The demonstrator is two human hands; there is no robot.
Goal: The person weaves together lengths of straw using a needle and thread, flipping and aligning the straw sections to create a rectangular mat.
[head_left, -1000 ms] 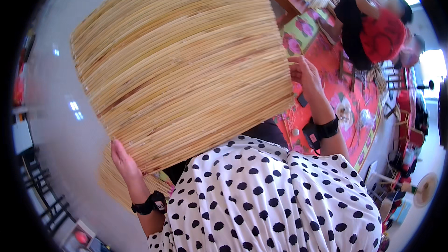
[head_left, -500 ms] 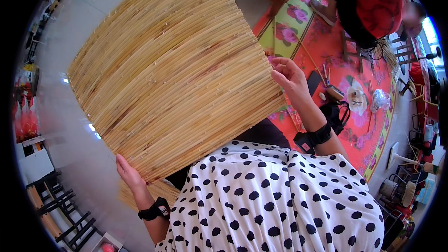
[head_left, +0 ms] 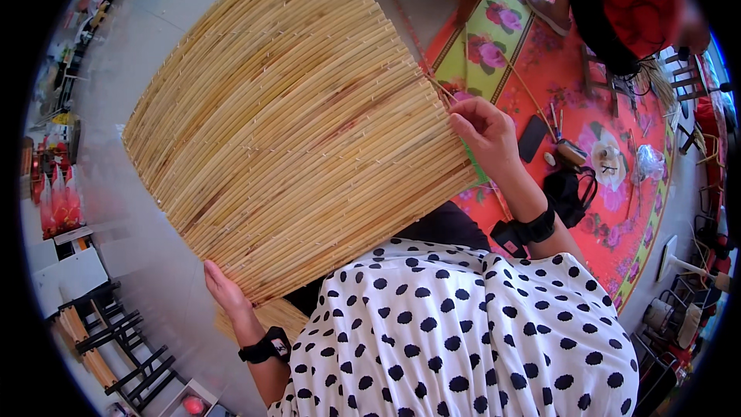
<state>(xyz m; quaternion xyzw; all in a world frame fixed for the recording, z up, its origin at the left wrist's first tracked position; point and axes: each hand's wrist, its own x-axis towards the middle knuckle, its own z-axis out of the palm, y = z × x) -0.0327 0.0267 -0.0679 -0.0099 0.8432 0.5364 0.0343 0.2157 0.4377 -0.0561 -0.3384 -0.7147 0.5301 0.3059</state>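
Note:
A large mat (head_left: 301,131) of straw-coloured reeds, laid side by side and bound with rows of small stitches, is held up tilted in front of me. My left hand (head_left: 228,291) is closed on its lower left corner, the fingers partly hidden behind it. At the right edge, the thumb and fingers of my right hand (head_left: 488,137) pinch together against the reed ends. A thin stalk (head_left: 441,89) sticks out beside those fingertips; whether they grip it too, I cannot tell.
On the right lies a red floral floor sheet (head_left: 552,77) with a phone (head_left: 532,138), a black bag (head_left: 570,194) and a clear plastic bag (head_left: 650,162). Another person's shoe (head_left: 548,12) is at the upper right. Black-framed furniture (head_left: 116,347) stands lower left.
The mat's lower part and both hands have shifted slightly right and down in the picture. My right fingers are drawn closer together at the edge, and the thin stalk beside them now shows.

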